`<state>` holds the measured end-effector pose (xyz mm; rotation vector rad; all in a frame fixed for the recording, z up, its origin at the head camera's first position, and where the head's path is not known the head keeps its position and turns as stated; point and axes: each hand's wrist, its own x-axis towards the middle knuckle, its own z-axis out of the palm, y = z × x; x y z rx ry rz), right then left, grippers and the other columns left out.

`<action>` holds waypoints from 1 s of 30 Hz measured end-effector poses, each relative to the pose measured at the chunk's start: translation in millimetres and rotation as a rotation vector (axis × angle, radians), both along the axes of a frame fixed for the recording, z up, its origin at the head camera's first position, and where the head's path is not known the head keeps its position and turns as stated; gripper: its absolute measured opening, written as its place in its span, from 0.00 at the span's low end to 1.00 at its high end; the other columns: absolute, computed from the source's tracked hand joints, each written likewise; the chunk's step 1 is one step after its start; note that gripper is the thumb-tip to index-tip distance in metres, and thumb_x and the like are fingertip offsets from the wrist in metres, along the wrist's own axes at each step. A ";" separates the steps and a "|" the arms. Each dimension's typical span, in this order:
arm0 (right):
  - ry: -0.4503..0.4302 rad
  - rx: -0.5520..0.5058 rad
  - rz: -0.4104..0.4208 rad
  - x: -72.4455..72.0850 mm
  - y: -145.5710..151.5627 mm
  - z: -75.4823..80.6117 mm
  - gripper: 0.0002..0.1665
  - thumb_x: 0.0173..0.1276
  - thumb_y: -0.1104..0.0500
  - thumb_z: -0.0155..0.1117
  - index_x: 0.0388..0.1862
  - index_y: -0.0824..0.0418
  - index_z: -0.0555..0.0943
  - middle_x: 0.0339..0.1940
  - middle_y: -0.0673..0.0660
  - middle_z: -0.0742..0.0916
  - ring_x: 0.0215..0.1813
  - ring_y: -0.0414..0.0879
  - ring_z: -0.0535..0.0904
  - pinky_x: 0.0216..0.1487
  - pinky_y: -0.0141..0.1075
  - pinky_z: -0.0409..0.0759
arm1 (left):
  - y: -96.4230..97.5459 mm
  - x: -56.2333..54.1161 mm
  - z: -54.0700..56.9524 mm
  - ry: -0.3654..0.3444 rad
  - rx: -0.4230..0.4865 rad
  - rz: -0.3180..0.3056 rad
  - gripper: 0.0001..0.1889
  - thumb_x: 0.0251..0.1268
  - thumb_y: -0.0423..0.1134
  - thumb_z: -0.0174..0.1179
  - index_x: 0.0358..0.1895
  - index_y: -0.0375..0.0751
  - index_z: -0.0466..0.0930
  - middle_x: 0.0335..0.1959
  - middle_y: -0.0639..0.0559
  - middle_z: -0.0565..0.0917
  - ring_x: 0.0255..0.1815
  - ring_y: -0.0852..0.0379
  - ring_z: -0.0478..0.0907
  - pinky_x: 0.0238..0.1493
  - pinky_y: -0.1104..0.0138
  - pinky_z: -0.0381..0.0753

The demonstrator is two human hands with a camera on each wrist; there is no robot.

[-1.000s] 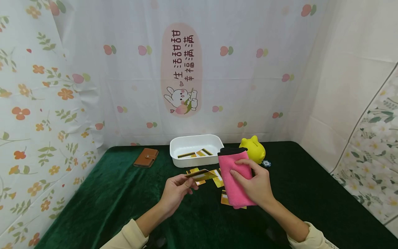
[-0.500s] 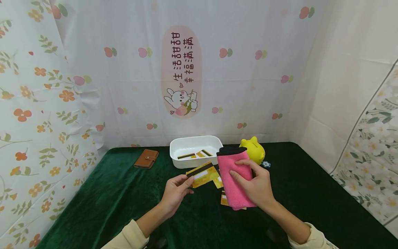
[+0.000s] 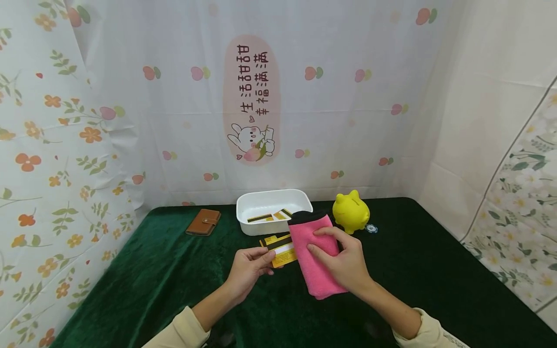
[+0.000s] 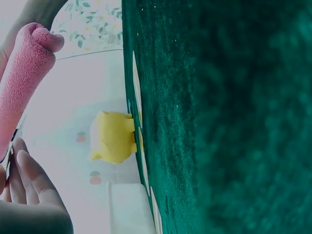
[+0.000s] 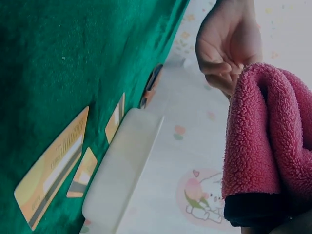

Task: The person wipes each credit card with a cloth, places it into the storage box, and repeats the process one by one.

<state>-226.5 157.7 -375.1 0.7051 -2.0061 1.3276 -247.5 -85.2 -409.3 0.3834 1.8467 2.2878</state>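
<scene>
Basically, dark green velvety cloth covers the desk (image 3: pixel 183 285), creased at lower left, far edge running across mid-frame. Left hand (image 3: pixel 243 273) lower centre, fingers (image 3: pixel 265 259) pinching one gold card (image 3: pixel 284 252) with black stripe by its left end. Right hand (image 3: pixel 348 261), just right of that, fingers (image 3: pixel 329 234) curled round a folded pink towel (image 3: pixel 306 256), black band at its top; card's right end meets or passes behind towel edge, can't tell which. Both hands over the desk; cream sleeves (image 3: pixel 178 331) at bottom. Loose cards (image 5: pixel 51 168) flat on the green, lower left in right wrist view. White tray (image 3: pixel 261 229) centre, two striped cards (image 3: pixel 261 218) inside. Brown wallet (image 3: pixel 203 222) left of tray; yellow piggy bank (image 3: pixel 351 211) right, small chip (image 3: pixel 371 228) just beside it. Behind: white curtain (image 3: pixel 187 96), fruit prints, pink oval (image 3: pixel 252 99) with rabbit and characters at upper centre. Orange-flower sheet (image 3: pixel 69 188) on left; right panel (image 3: pixel 478 135) pale, white flowers at the edge.
</scene>
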 end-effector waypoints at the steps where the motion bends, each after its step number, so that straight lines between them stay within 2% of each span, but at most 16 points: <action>1: 0.000 0.003 0.006 -0.7 -1.7 -0.8 0.20 0.56 0.70 0.75 0.46 0.58 0.82 0.40 0.54 0.87 0.32 0.43 0.80 0.29 0.35 0.82 | -0.3 0.2 0.4 -0.001 0.004 -0.012 0.20 0.71 0.37 0.61 0.55 0.20 0.77 0.44 0.41 0.85 0.37 0.56 0.85 0.39 0.68 0.82; 5: -0.009 0.009 0.022 -3.9 -8.2 -4.0 0.20 0.55 0.70 0.76 0.46 0.59 0.82 0.40 0.55 0.87 0.31 0.43 0.80 0.28 0.35 0.82 | -1.8 0.7 1.9 -0.004 0.016 -0.058 0.20 0.72 0.34 0.58 0.56 0.18 0.75 0.43 0.43 0.84 0.38 0.57 0.82 0.40 0.68 0.83; 12: -0.037 0.036 0.036 16.8 -28.1 21.7 0.17 0.54 0.75 0.73 0.42 0.68 0.81 0.37 0.62 0.87 0.30 0.42 0.80 0.27 0.35 0.82 | -3.8 -1.2 0.7 0.017 0.005 -0.099 0.19 0.74 0.32 0.55 0.57 0.15 0.73 0.42 0.45 0.85 0.37 0.59 0.82 0.40 0.68 0.83; 19: -0.056 0.039 0.061 -2.2 -29.8 -3.9 0.19 0.55 0.71 0.76 0.45 0.61 0.82 0.40 0.58 0.87 0.30 0.42 0.81 0.27 0.35 0.82 | -5.9 -2.4 -1.5 0.053 0.001 -0.121 0.20 0.74 0.32 0.55 0.56 0.13 0.72 0.38 0.51 0.87 0.35 0.61 0.83 0.39 0.68 0.83; 24: -0.063 0.042 0.095 -4.5 -34.0 -7.1 0.17 0.58 0.66 0.76 0.46 0.57 0.82 0.43 0.56 0.87 0.33 0.43 0.81 0.28 0.35 0.83 | -7.0 -3.3 -4.8 0.120 0.007 -0.146 0.20 0.74 0.32 0.55 0.55 0.11 0.71 0.35 0.55 0.87 0.34 0.62 0.82 0.39 0.69 0.83; 30: -0.068 0.056 0.107 -2.5 -38.1 -7.2 0.18 0.59 0.67 0.75 0.47 0.60 0.81 0.44 0.58 0.87 0.34 0.44 0.81 0.31 0.35 0.83 | -9.1 -4.4 -9.0 0.173 0.003 -0.150 0.20 0.73 0.33 0.57 0.54 0.12 0.73 0.33 0.56 0.88 0.35 0.62 0.83 0.39 0.69 0.82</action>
